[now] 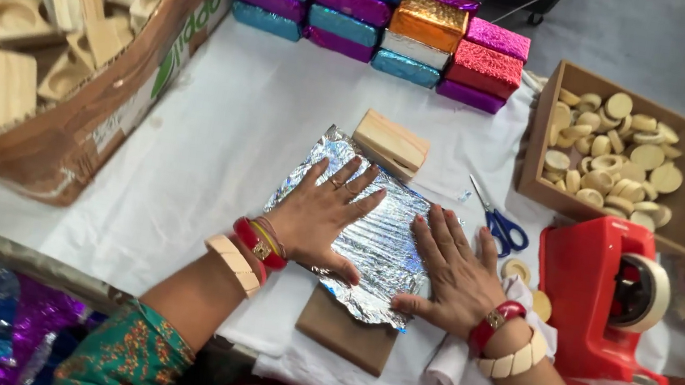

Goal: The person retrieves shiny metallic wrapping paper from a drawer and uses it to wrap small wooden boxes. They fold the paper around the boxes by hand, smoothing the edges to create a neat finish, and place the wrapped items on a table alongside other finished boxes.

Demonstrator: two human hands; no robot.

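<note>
While both hands lie flat, the left hand (323, 214) and right hand (454, 273) press open-palmed on the silver foil sheet (374, 224) mid-table. Far left, a big cardboard box (115, 109) holds wooden blocks (6, 83); right, a smaller wooden tray (538, 154) holds round discs (615, 156).

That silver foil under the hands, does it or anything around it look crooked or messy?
A little. The silver foil sheet is crinkled and lies askew, its near corner hanging over the brown board beneath. Both hands, left and right, press flat on it. Two small wooden discs lie loose outside the wooden tray.
</note>
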